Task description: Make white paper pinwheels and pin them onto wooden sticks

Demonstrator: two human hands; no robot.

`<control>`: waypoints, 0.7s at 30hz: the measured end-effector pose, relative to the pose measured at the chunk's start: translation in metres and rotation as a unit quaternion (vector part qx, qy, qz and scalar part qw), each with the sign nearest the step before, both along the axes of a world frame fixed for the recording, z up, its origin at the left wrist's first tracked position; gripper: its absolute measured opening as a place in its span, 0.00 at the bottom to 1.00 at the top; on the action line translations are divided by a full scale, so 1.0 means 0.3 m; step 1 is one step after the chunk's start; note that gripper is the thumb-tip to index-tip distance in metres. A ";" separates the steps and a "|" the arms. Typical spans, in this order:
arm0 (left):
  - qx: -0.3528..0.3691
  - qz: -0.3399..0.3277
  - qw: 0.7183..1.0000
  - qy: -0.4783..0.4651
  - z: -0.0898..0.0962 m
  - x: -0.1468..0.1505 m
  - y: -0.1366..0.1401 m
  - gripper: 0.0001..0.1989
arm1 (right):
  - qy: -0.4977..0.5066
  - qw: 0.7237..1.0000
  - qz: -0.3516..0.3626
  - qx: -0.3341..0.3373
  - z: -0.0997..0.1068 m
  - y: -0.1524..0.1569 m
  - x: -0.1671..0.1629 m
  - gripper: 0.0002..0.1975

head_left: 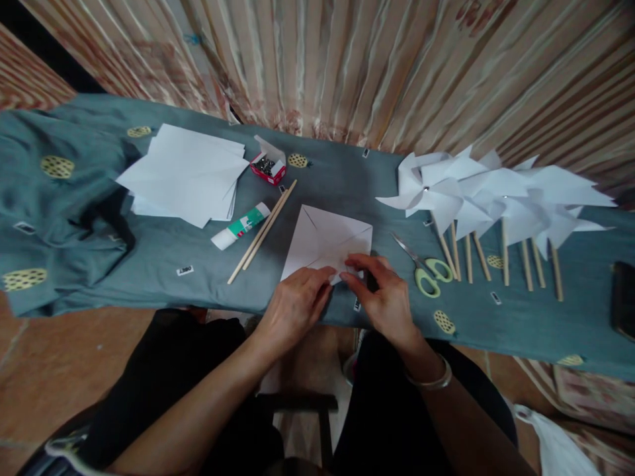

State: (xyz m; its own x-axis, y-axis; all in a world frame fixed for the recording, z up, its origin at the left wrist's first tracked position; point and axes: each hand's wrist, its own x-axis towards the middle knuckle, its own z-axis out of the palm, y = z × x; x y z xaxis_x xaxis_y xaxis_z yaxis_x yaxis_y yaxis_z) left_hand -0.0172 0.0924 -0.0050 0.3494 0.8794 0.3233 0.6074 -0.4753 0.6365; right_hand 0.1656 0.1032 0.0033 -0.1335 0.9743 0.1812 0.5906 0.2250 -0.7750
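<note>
A white square sheet of paper [331, 233] lies on the cloth-covered table in front of me, with dark cut or crease lines running in from its far corners. My left hand [299, 299] grips its near edge, thumb and fingers pressed together. From the other side, my right hand [385, 295] pinches the near right part of the sheet between thumb and bent fingers. My fingertips hide part of the near edge. Just right of my right hand lie scissors with green handles [427, 276], their blades pointing away to the left.
Left are a paper stack [186, 172], a glue stick [241, 225], two wooden sticks [265, 228] and an opened red box of small metal pieces [268, 163]. Several paper pinwheels [496, 192] on sticks lie right. A dark phone-like object [624, 301] sits at the right edge.
</note>
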 end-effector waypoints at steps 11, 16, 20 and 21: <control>-0.021 0.008 1.000 0.012 0.018 0.006 0.005 0.11 | -0.075 0.992 0.051 0.089 -0.013 -0.008 -0.008 0.10; -0.011 -0.012 1.000 0.007 0.018 0.002 0.010 0.12 | -0.098 0.986 0.053 0.124 -0.025 -0.005 -0.015 0.11; -0.008 0.001 1.000 0.003 0.013 0.004 0.011 0.11 | -0.106 0.982 0.054 0.144 -0.033 -0.003 -0.020 0.12; -0.008 0.004 1.000 0.002 0.012 0.005 0.010 0.11 | -0.108 0.982 0.055 0.143 -0.035 -0.003 -0.021 0.12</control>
State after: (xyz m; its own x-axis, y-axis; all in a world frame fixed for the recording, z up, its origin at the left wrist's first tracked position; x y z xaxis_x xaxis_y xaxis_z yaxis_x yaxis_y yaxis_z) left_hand -0.0158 0.0954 -0.0014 0.3439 0.8873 0.3073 0.6136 -0.4601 0.6417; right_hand 0.1593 0.1024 -0.0071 -0.2998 0.8651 0.4022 0.6943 0.4870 -0.5298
